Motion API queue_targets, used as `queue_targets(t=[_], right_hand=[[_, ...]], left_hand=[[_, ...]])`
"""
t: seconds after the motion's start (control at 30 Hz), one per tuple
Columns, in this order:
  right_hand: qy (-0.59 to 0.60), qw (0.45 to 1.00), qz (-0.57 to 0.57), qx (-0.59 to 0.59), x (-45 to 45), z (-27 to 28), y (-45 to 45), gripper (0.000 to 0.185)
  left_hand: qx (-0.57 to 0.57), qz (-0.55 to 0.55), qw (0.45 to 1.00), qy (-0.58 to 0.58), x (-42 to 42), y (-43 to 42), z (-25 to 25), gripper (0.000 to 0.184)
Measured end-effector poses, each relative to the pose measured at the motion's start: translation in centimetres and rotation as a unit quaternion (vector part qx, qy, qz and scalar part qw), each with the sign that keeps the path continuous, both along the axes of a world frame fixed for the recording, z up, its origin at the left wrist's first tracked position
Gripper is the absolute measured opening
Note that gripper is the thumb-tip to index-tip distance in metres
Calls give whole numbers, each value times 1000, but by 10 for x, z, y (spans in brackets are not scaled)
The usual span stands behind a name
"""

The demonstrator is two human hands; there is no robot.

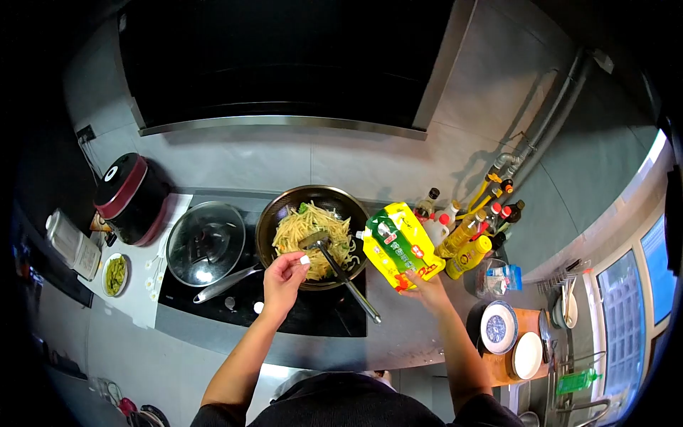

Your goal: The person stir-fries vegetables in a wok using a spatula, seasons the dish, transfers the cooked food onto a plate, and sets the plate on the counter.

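From my remote station I record the pouch point(403, 245) as bright yellow with a dark green panel and red patches; the small cap-like piece point(304, 260), white. I log the strips point(295, 231) as pale yellow, flecked green, against the wok's point(264, 231) dark brown-black wall. I note the rice cooker point(131, 203) in black banded with maroon, one plate point(499, 327) white with a blue central motif and blue rim, the board point(521, 320) orange-brown, the desk point(409, 327) grey, the hob point(334, 324) black.

"What is borne by the surface point(409, 334)?"
"A hob point(320, 322), topped by a wok point(347, 204); a rice cooker point(133, 213) and dish point(105, 276) are set left, bottles point(467, 257) and a wooden board point(528, 319) right."
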State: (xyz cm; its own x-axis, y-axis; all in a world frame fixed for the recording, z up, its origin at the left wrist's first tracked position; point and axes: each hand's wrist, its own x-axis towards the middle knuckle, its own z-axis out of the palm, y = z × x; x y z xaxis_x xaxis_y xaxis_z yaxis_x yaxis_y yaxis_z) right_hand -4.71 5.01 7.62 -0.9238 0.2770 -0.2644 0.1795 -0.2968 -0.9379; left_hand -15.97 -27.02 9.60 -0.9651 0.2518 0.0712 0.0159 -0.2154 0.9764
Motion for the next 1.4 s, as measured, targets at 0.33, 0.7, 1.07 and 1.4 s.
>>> queue_targets(t=[0.33,0.7,1.07,1.4], right_hand=[[38,976,91,-193,71,-23,30,42],[26,995,2,-101,163,-10,109,48],[37,973,-94,-206,247,-52,159,45],[-14,976,-210,-52,302,-74,225,57]], left_hand=[[-33,-168,985,22,14,118,26,16],[-62,-346,933,80,58,226,26,35],[-15,-437,897,55,114,323,-2,34],[-107,-522,846,-3,148,406,-24,23]])
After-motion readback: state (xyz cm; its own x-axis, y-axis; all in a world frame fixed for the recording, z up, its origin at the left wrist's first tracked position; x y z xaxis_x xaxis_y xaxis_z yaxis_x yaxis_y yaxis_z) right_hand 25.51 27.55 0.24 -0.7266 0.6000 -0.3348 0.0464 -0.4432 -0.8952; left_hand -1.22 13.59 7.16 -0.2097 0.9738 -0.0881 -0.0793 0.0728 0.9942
